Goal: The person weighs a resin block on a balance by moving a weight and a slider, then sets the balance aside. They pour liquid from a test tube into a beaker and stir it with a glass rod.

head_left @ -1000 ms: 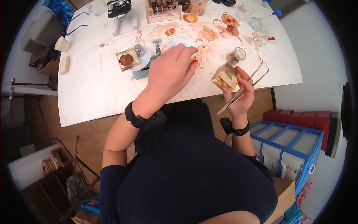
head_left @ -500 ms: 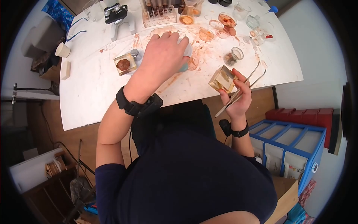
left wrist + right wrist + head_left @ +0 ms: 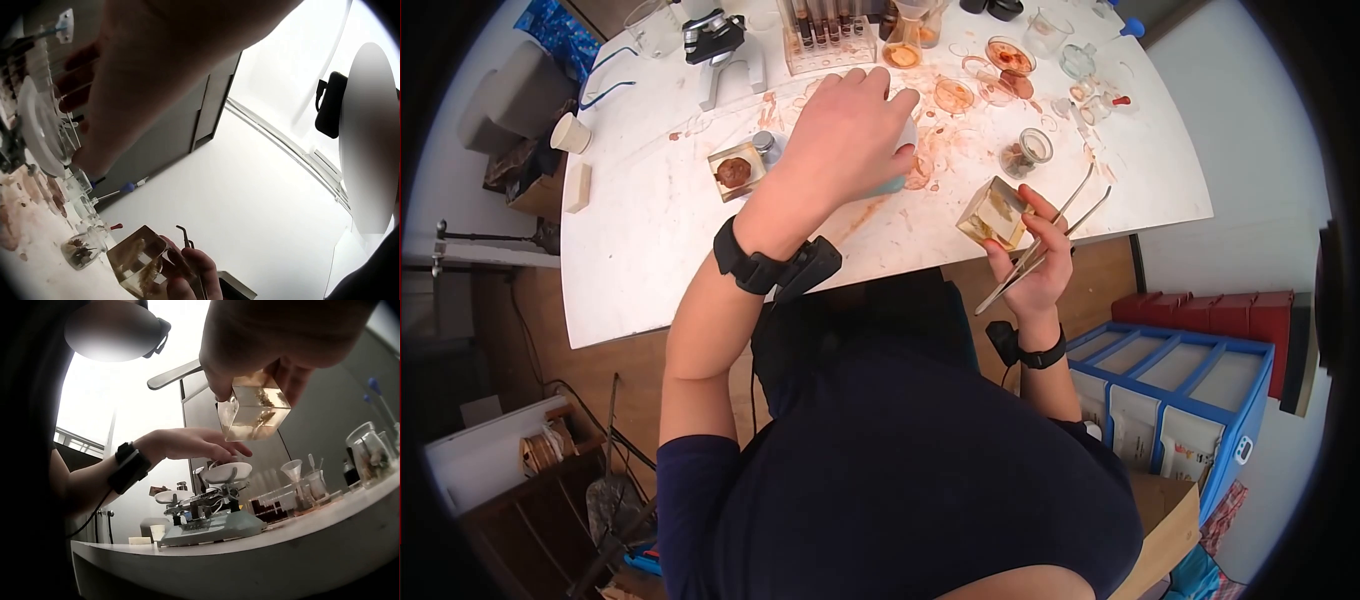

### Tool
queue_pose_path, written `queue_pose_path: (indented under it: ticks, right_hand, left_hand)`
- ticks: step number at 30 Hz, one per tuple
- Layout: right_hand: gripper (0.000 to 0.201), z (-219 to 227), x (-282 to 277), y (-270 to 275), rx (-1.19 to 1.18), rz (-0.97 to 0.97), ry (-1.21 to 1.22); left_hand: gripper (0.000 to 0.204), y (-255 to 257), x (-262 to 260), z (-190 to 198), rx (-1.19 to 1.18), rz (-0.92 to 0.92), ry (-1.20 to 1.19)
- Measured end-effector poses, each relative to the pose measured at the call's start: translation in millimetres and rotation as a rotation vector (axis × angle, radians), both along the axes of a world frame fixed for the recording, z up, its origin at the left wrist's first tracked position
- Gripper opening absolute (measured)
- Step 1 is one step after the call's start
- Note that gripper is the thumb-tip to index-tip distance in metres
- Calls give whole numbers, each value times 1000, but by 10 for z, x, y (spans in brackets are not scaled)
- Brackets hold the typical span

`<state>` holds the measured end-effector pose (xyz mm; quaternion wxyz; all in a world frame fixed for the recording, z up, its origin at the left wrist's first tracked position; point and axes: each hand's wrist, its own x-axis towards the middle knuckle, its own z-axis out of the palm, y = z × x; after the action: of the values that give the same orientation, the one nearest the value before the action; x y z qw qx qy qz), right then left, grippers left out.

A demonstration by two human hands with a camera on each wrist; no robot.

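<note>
So here's our setup. Our left hand [image 3: 840, 135] is palm down over the right-side pan [image 3: 228, 472] of the balance scale [image 3: 215, 529], fingers stretched out and a bit spread, thumb off to the side. Something clear and round sits on that pan under the fingers, but we can't tell whether we're touching it.

Our right hand [image 3: 1045, 272] is pinching a clear resin block [image 3: 992, 216] between thumb and fingertips, up in the air by the front edge of the tabletop [image 3: 635, 265]. You can see a pale, branchy specimen inside it. The same hand has metal tweezers [image 3: 999, 291] tucked in too, tips pointing away from us.

Over at the scale's left side there's another clear block [image 3: 733, 172] with a brown lump inside, and a metal weight [image 3: 766, 146] just beside it. The glass jar [image 3: 1026, 154] with dried bits in it is just beyond the block in our right hand.

Farther back we've got the microscope [image 3: 718, 45], a rack of dark-filled tubes [image 3: 830, 52] and a flask [image 3: 903, 52] with orange stuff in it. Reddish stains are all over the middle, and a paper cup [image 3: 570, 133] is at the left edge.
</note>
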<state>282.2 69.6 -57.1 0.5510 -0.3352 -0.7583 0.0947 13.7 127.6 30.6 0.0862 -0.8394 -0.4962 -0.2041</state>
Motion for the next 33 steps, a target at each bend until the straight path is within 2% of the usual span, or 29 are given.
queue_pose_path:
  ticks: [2, 6, 8, 10, 12, 16, 19, 21, 24, 33]
  right_hand:
    - [56, 19, -21, 13, 2, 9, 6]
    - [56, 58, -87, 68, -10, 35, 16]
    - [55, 68, -148, 118, -4, 50, 5]
    - [55, 93, -230, 193, 12, 80, -1]
    - [55, 145, -332, 291, 36, 120, -4]
    - [56, 195, -616, 530, 75, 198, 54]
    - [55, 227, -808, 683, 68, 191, 58]
    - [54, 224, -906, 758, 49, 184, 62]
    - [53, 168, -980, 835, 9, 169, 58]
    - [53, 137, -1074, 861, -23, 151, 21]
  left_hand:
    - [46, -99, -41, 118, 39, 0, -94]
    - [50, -617, -374, 362, 158, 34, -313]
    - [53, -920, -640, 393, 52, 155, -494]
    - [53, -1135, -1042, 244, 140, 238, -462]
    - [52, -1326, -1358, 55, 119, 418, -520]
    - [45, -1495, -1983, -544, -22, 757, -584]
    - [45, -1518, -2342, -926, -141, 921, -504]
    - [47, -1532, -2533, -1127, -152, 945, -433]
    - [53, -1510, -2593, -1203, -153, 940, -397]
    - [66, -1366, -2972, -1226, -196, 850, -361]
